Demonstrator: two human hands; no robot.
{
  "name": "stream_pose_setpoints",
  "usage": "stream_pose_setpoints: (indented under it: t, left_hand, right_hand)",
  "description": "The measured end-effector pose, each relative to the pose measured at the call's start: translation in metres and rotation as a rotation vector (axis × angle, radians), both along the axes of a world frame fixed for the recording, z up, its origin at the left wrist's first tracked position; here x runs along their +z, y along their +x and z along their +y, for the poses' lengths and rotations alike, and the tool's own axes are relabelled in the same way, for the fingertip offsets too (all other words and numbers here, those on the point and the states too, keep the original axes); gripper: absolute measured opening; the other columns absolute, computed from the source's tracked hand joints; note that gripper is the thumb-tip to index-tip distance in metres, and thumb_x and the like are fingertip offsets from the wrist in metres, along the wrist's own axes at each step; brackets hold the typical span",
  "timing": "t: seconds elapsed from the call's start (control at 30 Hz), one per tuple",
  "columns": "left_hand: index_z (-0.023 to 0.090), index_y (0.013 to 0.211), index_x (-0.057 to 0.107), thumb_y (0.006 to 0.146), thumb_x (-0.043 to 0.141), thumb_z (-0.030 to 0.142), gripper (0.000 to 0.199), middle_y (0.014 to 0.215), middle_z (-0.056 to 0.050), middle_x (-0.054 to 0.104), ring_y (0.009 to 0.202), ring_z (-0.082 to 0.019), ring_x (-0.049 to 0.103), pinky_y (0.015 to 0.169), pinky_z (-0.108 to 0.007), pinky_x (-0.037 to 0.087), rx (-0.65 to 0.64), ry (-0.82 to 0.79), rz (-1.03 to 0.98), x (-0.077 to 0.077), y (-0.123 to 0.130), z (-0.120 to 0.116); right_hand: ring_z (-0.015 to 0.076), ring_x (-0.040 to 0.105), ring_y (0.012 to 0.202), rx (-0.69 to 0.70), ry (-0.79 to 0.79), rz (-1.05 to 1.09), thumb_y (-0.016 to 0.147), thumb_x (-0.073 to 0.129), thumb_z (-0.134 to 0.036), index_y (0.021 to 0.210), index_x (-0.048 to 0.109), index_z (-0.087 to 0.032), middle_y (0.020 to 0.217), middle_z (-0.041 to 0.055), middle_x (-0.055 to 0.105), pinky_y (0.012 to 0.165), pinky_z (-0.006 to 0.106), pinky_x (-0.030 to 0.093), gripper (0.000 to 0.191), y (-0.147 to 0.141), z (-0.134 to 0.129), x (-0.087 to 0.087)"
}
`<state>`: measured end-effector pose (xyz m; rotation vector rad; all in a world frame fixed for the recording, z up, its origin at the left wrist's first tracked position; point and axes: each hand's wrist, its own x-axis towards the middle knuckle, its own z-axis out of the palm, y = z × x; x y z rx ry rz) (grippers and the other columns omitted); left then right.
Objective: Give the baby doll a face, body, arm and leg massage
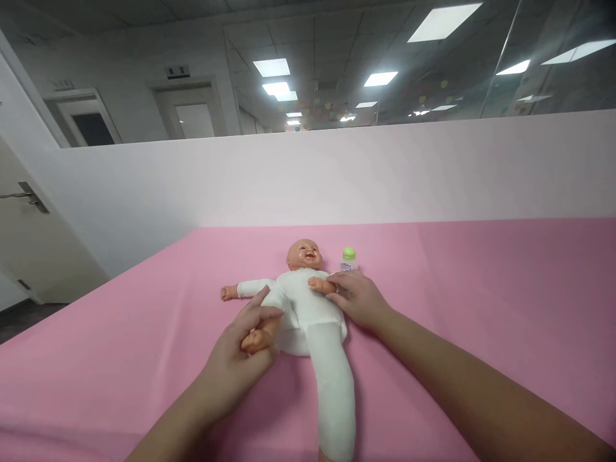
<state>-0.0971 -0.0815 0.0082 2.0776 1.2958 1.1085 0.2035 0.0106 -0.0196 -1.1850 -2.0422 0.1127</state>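
Observation:
A baby doll (pixel 315 301) with a white cloth body lies on its back on the pink cover, head toward the wall. My left hand (pixel 248 343) is wrapped round the doll's bent leg near its bare foot (pixel 257 340). With my right hand (pixel 359 296) I grip the doll's arm close to its small hand (pixel 320 285), over the chest. Its other arm (pixel 255 287) stretches out to the left, and its other leg (pixel 334 391) extends straight toward me. Just beyond my right hand stands a small bottle with a green cap (pixel 349 254), its lower part hidden.
The pink cover (pixel 481 308) spreads over a wide surface that meets a low white wall (pixel 385 173). Above the wall is a glass pane (pixel 337 70) with ceiling lights showing in it. At the far left is a door with a metal handle (pixel 33 196).

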Motion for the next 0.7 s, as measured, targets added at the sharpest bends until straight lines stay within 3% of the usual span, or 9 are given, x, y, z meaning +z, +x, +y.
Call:
stream_pose_setpoints:
  t: [0.1,0.17,0.3,0.43,0.57,0.7]
  left_hand:
    - [0.025,0.121,0.072,0.079,0.058,0.014,0.046,0.154,-0.008,0.056,0.160,-0.035,0.018,0.116,-0.054,0.046,-0.069,-0.110,-0.005,-0.006,0.011,0.020]
    - [0.025,0.122,0.070,0.078,0.057,0.012,0.047,0.158,-0.008,0.051,0.162,-0.033,0.011,0.118,-0.053,0.044,-0.082,-0.143,-0.016,-0.011,0.016,0.025]
    - [0.025,0.122,0.069,0.077,0.059,0.011,0.048,0.170,-0.008,0.031,0.161,-0.034,0.017,0.114,-0.050,0.046,-0.085,-0.106,0.054,-0.015,0.022,0.020]
    - [0.024,0.119,0.069,0.077,0.060,0.011,0.045,0.168,-0.010,0.035,0.160,-0.035,0.021,0.114,-0.049,0.047,-0.078,-0.009,0.089,-0.016,0.020,0.015]
    - [0.024,0.120,0.070,0.084,0.067,0.021,0.036,0.167,-0.011,0.036,0.154,-0.036,0.034,0.117,-0.050,0.045,-0.028,0.123,0.108,-0.021,0.012,0.006]
    - [0.027,0.117,0.073,0.089,0.070,0.030,0.029,0.167,-0.007,0.037,0.152,-0.035,0.040,0.117,-0.048,0.047,0.047,0.218,0.117,-0.032,0.003,-0.022]
  right_hand:
    - [0.0277,0.063,0.120,0.071,0.089,-0.058,0.095,0.065,-0.019,0.120,0.076,-0.031,0.121,0.0022,0.076,0.109,0.050,0.046,0.030,0.000,0.004,-0.009]
    - [0.0281,0.061,0.126,0.087,0.099,-0.088,0.095,0.065,-0.017,0.124,0.076,-0.032,0.129,0.0025,0.074,0.113,0.052,0.044,0.035,0.003,0.008,-0.015]
    - [0.0278,0.059,0.130,0.110,0.071,-0.113,0.095,0.064,-0.018,0.127,0.075,-0.032,0.134,0.0028,0.071,0.115,0.052,0.043,0.037,0.005,0.010,-0.017]
    - [0.0268,0.064,0.119,0.092,-0.015,-0.026,0.094,0.067,-0.023,0.123,0.074,-0.031,0.122,0.0019,0.076,0.107,0.048,0.048,0.031,0.001,0.003,-0.009]
    - [0.0225,0.069,0.090,0.000,-0.162,0.173,0.093,0.069,-0.035,0.117,0.074,-0.030,0.103,0.0003,0.077,0.083,0.039,0.056,0.025,0.006,0.003,-0.008]
    - [0.0237,0.072,0.098,-0.172,-0.188,0.608,0.090,0.071,-0.048,0.116,0.068,-0.023,0.110,0.0051,0.076,0.084,0.037,0.059,0.036,0.029,0.022,-0.015]
